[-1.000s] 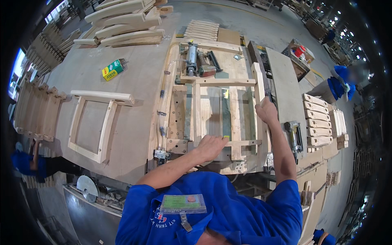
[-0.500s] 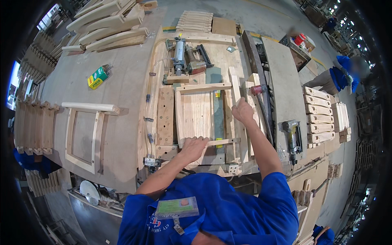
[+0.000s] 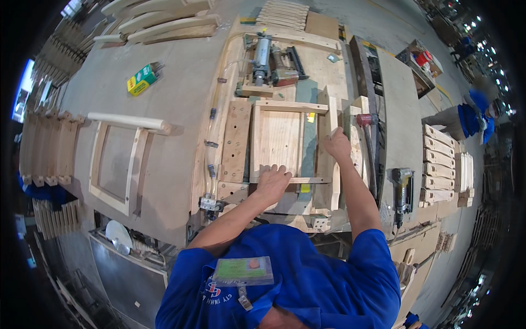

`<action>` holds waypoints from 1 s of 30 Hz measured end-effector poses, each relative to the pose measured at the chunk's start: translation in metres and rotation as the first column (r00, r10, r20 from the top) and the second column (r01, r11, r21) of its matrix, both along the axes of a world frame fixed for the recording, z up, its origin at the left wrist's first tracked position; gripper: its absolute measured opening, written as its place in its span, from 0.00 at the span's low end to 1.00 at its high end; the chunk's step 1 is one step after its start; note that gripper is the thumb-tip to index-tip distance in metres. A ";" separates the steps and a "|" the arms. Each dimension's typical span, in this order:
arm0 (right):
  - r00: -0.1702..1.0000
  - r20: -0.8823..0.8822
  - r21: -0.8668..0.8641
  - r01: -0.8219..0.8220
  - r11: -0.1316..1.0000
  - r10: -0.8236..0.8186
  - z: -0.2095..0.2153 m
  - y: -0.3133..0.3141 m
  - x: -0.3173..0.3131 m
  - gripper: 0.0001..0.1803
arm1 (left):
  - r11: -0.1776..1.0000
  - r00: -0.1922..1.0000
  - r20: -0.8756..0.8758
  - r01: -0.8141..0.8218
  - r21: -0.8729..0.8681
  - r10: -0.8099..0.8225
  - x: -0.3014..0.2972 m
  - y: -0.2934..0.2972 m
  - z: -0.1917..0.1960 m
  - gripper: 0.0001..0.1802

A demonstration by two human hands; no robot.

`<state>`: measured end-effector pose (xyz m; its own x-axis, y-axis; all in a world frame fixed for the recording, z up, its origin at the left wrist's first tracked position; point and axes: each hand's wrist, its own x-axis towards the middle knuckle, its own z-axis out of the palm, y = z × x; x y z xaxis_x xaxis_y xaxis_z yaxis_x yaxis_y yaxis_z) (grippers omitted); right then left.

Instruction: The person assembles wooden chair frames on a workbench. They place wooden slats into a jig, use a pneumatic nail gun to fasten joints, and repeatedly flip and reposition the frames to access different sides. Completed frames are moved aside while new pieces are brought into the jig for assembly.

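Note:
A light wooden frame (image 3: 287, 106) lies on the workbench jig, with two crosspieces between two side rails. My right hand (image 3: 338, 145) is closed round the right side rail (image 3: 333, 189), which stands against the ends of the crosspieces. At the near left corner, my left hand (image 3: 274, 178) curls over the near crosspiece (image 3: 311, 180); its fingertips are bent and partly hide the joint. Beyond the frame, a pneumatic cylinder (image 3: 262, 57) is mounted on the jig, beside a nail gun (image 3: 285, 74) lying on its side.
To the left, a finished-looking wooden frame (image 3: 131, 170) and a green-yellow box (image 3: 143, 80) lie on the table. A red-headed mallet (image 3: 366, 119) and another nail gun (image 3: 402, 192) are to the right. Stacked wooden parts (image 3: 438, 164) and another person (image 3: 471, 115) are farther right.
The right side rail, slanted before, now sits straighter and closer against the crosspiece ends, with my right hand still on it. My left hand stays at the near left corner. The whole view has shifted.

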<state>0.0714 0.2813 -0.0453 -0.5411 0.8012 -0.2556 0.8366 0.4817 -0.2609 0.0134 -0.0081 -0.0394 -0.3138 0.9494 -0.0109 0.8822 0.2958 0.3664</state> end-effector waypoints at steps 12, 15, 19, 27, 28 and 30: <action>1.000 -0.009 -0.054 0.009 0.998 -0.010 -0.003 -0.024 0.004 0.30 | 0.998 0.995 -0.101 0.018 -0.062 -0.024 -0.012 -0.029 0.000 0.08; 0.999 0.023 -0.061 0.026 0.998 -0.025 0.000 -0.032 0.011 0.29 | 0.997 0.993 -0.117 -0.004 -0.072 -0.005 -0.009 -0.030 0.000 0.09; 0.999 0.048 -0.078 -0.003 0.997 0.007 0.006 -0.042 0.012 0.29 | 0.993 0.993 -0.113 -0.023 -0.112 0.010 -0.007 -0.033 0.000 0.09; 0.997 -0.037 -0.061 -0.065 0.996 0.063 -0.001 -0.049 0.042 0.28 | 0.996 0.994 -0.110 0.017 -0.087 -0.027 -0.009 -0.031 0.005 0.11; 0.996 -0.043 -0.070 -0.075 0.995 0.072 0.000 -0.051 0.046 0.29 | 0.996 0.995 -0.092 0.017 -0.091 -0.025 -0.006 -0.033 0.006 0.12; 0.996 -0.060 -0.100 -0.076 0.992 0.070 0.006 -0.057 0.050 0.33 | 0.997 1.000 -0.016 -0.011 -0.079 0.010 -0.004 -0.038 0.011 0.15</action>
<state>0.1211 0.2244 -0.0392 -0.6131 0.7304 -0.3010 0.7826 0.5095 -0.3577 0.0098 -0.0459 -0.0281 -0.3249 0.9423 -0.0803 0.8842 0.3328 0.3279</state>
